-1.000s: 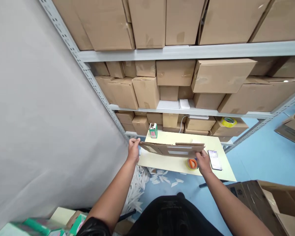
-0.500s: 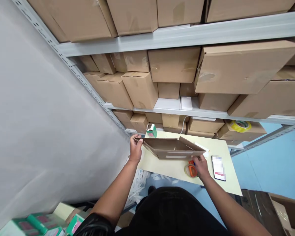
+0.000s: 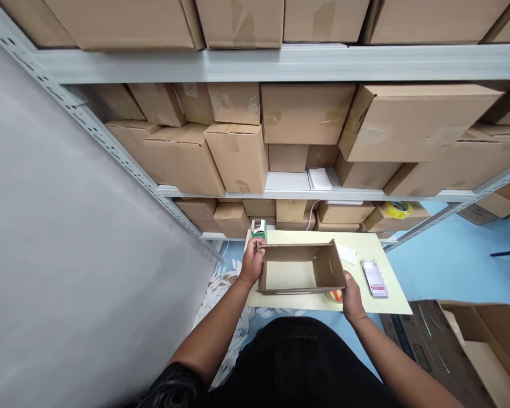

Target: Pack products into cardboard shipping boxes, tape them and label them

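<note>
Between my two hands is a brown cardboard box (image 3: 297, 290), squared up, with the pale tabletop (image 3: 378, 303) showing through its middle. My left hand (image 3: 252, 262) grips its left end, thumb at the upper corner. At the right end my right hand (image 3: 352, 297) holds the cardboard wall, its fingers partly hidden. An orange tape dispenser (image 3: 335, 295) is mostly hidden under the box's lower right edge. Behind my left hand stands a small green and white carton (image 3: 258, 228), open at the top. A phone (image 3: 374, 279) lies right of my right hand.
A metal shelf rack (image 3: 255, 65) packed with cardboard boxes rises behind the table. Yellow tape (image 3: 398, 209) sits on a lower box. A large open carton (image 3: 484, 340) stands at the lower right. Paper strips (image 3: 221, 300) litter the floor beside the wall (image 3: 68, 255).
The flattened, skewed cardboard has opened into a rectangle between my hands. My left hand has moved right, and the tape dispenser is now more covered. The head view has shifted.
</note>
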### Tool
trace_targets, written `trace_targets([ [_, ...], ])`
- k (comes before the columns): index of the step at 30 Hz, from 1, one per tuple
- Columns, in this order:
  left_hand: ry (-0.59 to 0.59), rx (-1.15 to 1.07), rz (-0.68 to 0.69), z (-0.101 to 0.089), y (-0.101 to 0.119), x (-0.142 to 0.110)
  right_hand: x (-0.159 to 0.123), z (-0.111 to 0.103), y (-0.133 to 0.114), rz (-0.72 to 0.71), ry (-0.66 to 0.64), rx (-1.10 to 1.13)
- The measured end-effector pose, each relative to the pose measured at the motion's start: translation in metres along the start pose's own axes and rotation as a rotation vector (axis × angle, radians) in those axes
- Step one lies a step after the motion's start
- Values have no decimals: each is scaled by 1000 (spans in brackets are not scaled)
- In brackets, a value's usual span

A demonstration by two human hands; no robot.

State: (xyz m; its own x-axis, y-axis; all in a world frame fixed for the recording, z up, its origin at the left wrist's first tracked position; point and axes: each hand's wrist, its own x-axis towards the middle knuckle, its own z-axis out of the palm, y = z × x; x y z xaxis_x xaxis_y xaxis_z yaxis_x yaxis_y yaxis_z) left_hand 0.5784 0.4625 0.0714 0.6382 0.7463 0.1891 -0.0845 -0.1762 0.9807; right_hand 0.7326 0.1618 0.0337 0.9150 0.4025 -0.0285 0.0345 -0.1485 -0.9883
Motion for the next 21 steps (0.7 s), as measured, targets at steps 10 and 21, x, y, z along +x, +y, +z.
trace_targets([
  [10, -217, 72, 8, -9, -15, -5, 23, 3, -23, 54, -144, 28],
  [21, 122, -38, -255, 19, -6, 10, 41, -8, -25, -18, -309, -67],
])
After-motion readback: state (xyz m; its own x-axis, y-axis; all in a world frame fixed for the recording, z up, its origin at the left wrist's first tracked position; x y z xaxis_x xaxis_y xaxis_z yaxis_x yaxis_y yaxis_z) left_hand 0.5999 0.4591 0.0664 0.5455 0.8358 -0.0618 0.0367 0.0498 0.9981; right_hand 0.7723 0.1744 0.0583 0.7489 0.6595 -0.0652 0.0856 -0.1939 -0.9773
